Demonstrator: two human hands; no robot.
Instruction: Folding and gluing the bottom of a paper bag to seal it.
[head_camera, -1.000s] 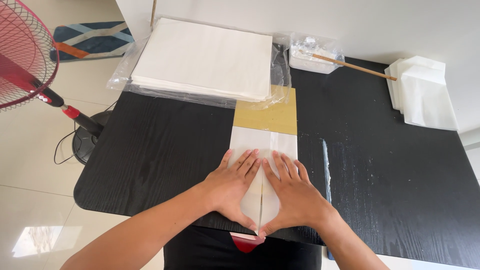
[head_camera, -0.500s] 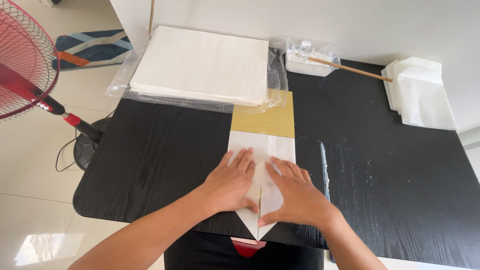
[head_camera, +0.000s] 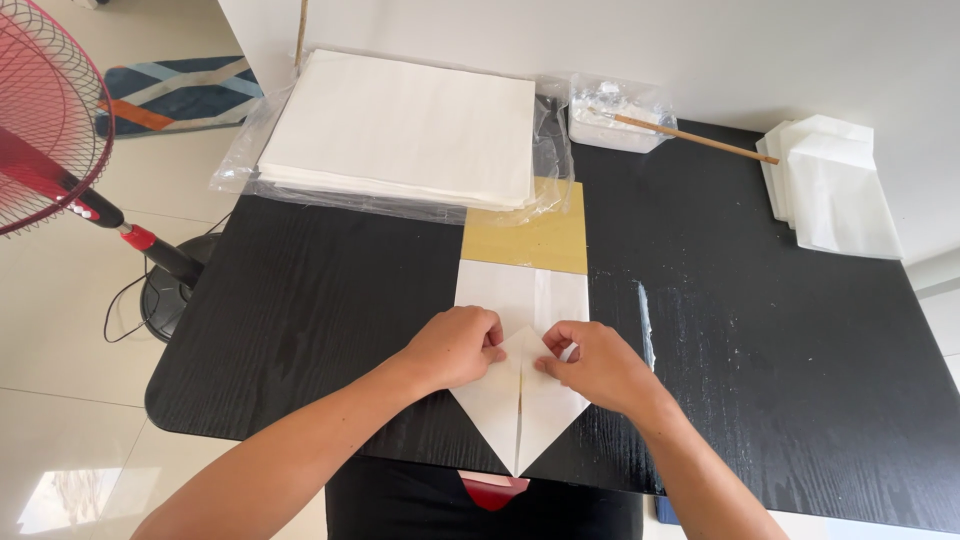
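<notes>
We pinch the folded white paper (head_camera: 520, 385) with our left hand (head_camera: 455, 345) and right hand (head_camera: 592, 365), each grip closed on a flap at its centre crease. The paper lies on the black counter (head_camera: 300, 300), just in front of the yellow sheet (head_camera: 530, 238).

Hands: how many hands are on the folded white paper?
2: the left hand pinches the folded white paper left of its centre crease, the right hand right of it.
</notes>
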